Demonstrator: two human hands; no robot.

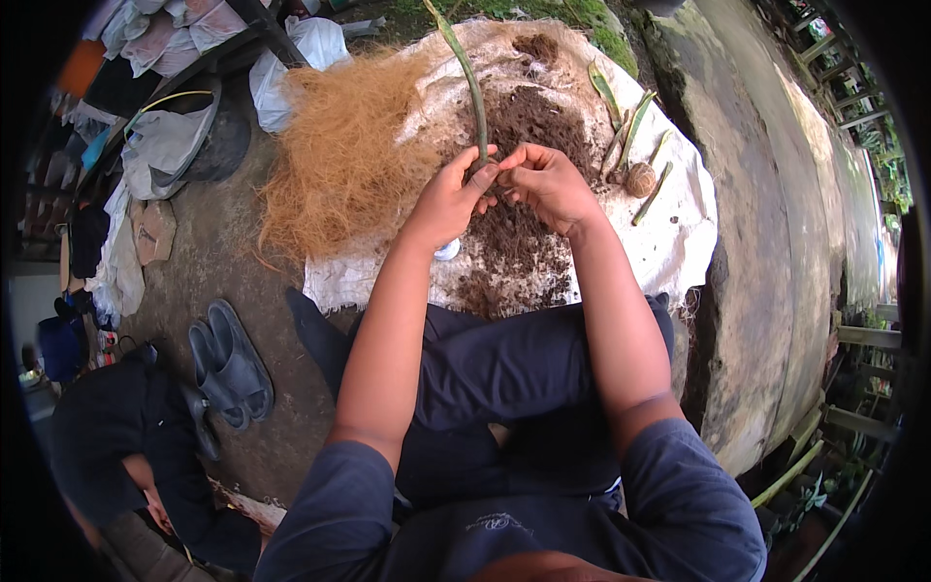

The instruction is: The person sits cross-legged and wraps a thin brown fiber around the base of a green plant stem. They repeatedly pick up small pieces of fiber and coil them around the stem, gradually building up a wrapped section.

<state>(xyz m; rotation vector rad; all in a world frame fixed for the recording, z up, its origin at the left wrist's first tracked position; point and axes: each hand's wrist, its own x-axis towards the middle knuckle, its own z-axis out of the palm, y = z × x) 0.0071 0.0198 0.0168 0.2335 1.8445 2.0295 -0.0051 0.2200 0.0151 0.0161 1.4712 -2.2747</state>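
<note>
My left hand [447, 200] grips a long, upright green leaf [469, 80], which looks like a snake plant leaf, near its lower end. Against that lower end, my right hand [549, 185] has its thumb and forefinger pinched together, touching the left thumb. Whatever lies between those right fingertips is too small to make out. Dark loose soil [516, 225] is spread under both hands on a white woven sack [673, 240]. Partly hidden by the left forearm is a small white and blue round object [448, 251].
A heap of brown coconut-like fibre [349, 145] lies on the sack's left. To the right are a ball of brown twine [640, 180] and several cut leaves [638, 124]. Slippers [231, 364] sit on the ground at left, near another person [138, 451]. A concrete ledge [756, 218] runs along the right.
</note>
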